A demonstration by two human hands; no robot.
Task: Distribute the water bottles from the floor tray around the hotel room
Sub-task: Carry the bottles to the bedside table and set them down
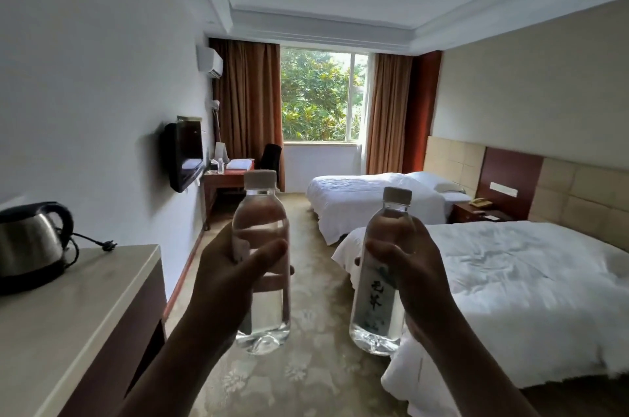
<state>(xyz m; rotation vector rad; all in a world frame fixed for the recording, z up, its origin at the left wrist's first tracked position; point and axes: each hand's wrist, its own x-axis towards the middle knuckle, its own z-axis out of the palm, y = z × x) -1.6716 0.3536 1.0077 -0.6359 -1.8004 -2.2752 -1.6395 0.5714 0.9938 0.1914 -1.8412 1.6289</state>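
The person stood near the entry of the hotel room with 2 clear plastic water bottles held up at chest height, both upright and well apart. The left hand (228, 277) was wrapped around the middle of the left clear plastic bottle with the white screw cap (261, 263), thumb across its front. The right hand (408, 267) gripped the labelled clear plastic bottle with the white cap (377, 273) from its right side, fingers curling over the printed label. Both bottles looked full, so each would feel moderately heavy for its size; the thin walls would probably give a little under a squeeze, and the smooth plastic could slip, so a hold around the mid-body seemed soundest. The floor tray was not in view. A small bottle (220, 166) already stood on the wooden desk (224, 178) by the window. The brown bedside table (476, 212) between the 2 white beds showed no bottle and looked a likely destination.
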